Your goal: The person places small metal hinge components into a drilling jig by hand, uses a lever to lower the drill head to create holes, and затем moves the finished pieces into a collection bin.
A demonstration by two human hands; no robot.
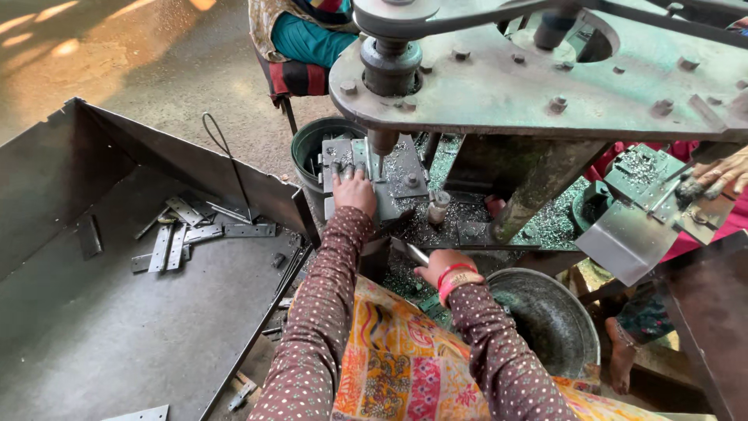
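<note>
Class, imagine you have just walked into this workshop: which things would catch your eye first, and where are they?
The big green press machine fills the top. Beneath its ram, the person's left hand rests on the metal die plate, while the right hand grips a metal piece lower down. At left, a large steel tray holds flat metal strips.

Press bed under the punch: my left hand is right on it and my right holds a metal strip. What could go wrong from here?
1. Your left hand rests on the press bed right beside the punch; a stroke could likely catch the fingers.
2. Metal chips litter the bench near your right hand; bare skin may get cut.
3. The metal strip in your right hand has bare edges and could slip or nick your palm.
</note>
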